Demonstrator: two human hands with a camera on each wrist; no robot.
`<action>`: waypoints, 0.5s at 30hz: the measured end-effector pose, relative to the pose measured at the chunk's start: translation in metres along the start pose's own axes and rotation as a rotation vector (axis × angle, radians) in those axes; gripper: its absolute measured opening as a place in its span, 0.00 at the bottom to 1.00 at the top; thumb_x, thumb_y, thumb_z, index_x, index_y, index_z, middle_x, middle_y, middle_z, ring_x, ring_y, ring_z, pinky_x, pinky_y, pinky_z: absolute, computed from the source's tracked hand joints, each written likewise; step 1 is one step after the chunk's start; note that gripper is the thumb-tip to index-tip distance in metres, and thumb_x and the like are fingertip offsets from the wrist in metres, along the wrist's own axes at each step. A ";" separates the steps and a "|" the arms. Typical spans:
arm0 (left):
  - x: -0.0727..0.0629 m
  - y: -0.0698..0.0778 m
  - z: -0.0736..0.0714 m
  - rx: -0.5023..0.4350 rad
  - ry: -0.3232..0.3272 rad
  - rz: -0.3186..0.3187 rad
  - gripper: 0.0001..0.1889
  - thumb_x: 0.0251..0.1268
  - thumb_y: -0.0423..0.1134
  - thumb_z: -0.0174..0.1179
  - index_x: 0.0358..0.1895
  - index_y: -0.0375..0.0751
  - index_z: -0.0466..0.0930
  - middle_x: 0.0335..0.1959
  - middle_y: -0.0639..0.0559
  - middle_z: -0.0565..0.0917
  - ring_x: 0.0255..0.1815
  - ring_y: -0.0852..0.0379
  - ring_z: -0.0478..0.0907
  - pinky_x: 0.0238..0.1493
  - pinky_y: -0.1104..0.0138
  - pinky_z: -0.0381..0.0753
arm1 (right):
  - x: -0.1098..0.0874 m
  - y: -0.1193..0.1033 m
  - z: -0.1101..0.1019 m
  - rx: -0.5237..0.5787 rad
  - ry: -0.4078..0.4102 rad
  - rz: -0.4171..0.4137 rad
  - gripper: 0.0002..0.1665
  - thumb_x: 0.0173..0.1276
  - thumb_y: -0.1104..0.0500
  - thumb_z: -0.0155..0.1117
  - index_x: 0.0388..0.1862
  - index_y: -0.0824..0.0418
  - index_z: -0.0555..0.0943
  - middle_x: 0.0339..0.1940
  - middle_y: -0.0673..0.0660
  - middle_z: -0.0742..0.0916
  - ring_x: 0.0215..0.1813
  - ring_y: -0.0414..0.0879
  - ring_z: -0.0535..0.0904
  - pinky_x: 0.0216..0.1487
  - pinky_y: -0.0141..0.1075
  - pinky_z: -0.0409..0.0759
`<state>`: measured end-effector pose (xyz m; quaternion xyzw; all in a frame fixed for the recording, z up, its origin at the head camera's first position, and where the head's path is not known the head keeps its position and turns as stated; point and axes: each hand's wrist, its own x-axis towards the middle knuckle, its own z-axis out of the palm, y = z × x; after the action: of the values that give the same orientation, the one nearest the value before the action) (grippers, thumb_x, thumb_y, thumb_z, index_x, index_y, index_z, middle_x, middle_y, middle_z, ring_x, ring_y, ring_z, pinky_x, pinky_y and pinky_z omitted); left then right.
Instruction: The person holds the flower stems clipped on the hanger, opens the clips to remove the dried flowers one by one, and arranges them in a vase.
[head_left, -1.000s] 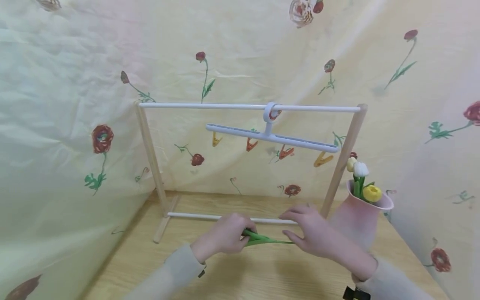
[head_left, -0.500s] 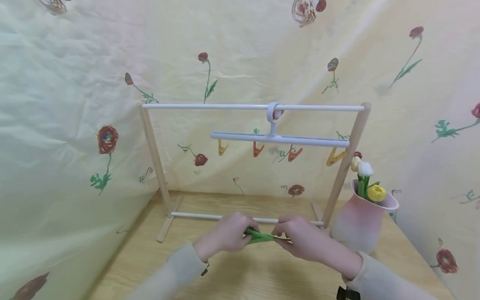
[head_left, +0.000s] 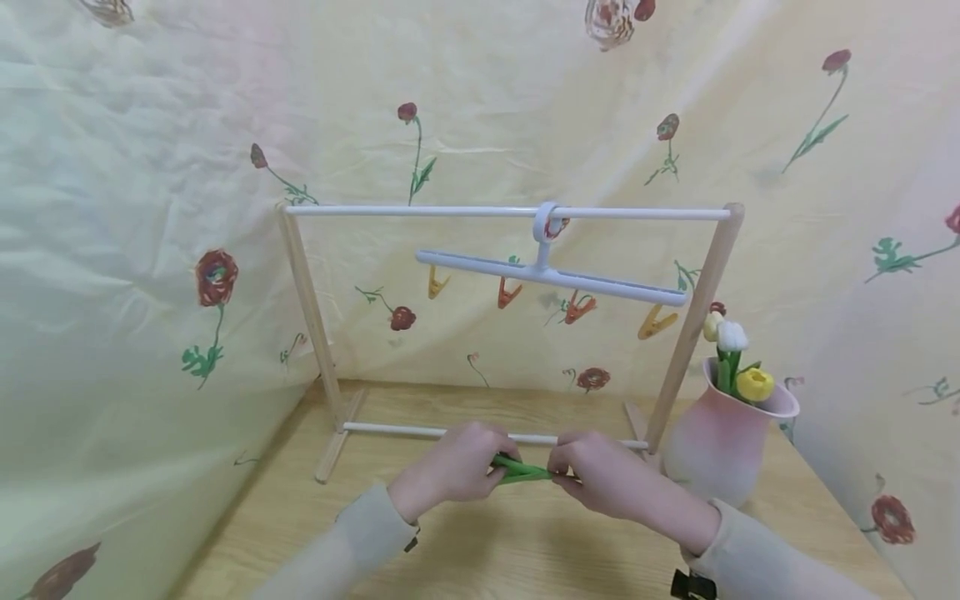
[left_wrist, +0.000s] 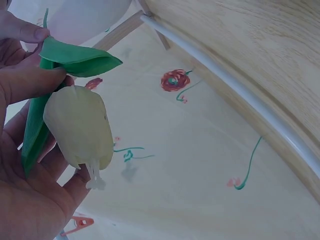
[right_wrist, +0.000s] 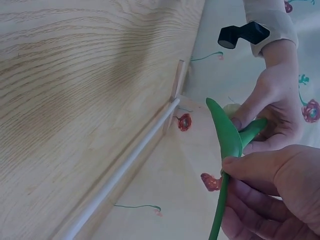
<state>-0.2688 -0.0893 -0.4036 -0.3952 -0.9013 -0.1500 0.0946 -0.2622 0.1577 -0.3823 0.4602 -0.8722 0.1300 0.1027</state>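
Both hands hold one artificial tulip above the table, its stem lying sideways between them. My left hand [head_left: 472, 462] grips it near the cream flower head [left_wrist: 82, 127], which points down past the fingers in the left wrist view. Two green leaves [head_left: 525, 472] show in the gap between the hands. Just below the leaves, my right hand [head_left: 603, 475] pinches the green stem [right_wrist: 220, 205] between thumb and fingers. The stem's lower end runs on past the right thumb. In the head view the flower head is hidden behind the left hand.
Behind the hands stands a wooden rack with a white top rail [head_left: 420, 212] and lower rail [head_left: 397, 430]. A white hanger [head_left: 543, 273] with several yellow and orange clips hangs there, tilted. A pink-white vase [head_left: 723, 450] with several tulips [head_left: 732, 337] stands right. Flowered cloth surrounds the table.
My right hand has moved left from spread fingers beside the stem to a pinch on it near the leaves. The hanger has swung level and back to a tilt. The left hand stays about where it was.
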 end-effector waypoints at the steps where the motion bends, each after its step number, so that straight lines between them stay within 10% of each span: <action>1: 0.000 0.001 0.000 0.000 0.000 -0.001 0.06 0.66 0.32 0.70 0.40 0.47 0.91 0.34 0.60 0.89 0.29 0.72 0.74 0.35 0.81 0.75 | 0.000 0.000 0.000 -0.004 0.002 0.005 0.13 0.63 0.67 0.79 0.27 0.50 0.86 0.26 0.43 0.82 0.27 0.26 0.70 0.27 0.21 0.71; 15: 0.004 -0.002 -0.002 -0.087 0.095 -0.085 0.06 0.68 0.38 0.73 0.46 0.48 0.91 0.43 0.56 0.91 0.35 0.68 0.79 0.39 0.77 0.81 | -0.006 0.002 -0.011 -0.112 0.065 0.055 0.11 0.62 0.66 0.81 0.31 0.52 0.86 0.30 0.44 0.84 0.30 0.32 0.79 0.29 0.25 0.78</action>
<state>-0.2734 -0.0884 -0.4014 -0.3530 -0.9044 -0.2113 0.1136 -0.2598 0.1671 -0.3740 0.4250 -0.8867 0.0986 0.1531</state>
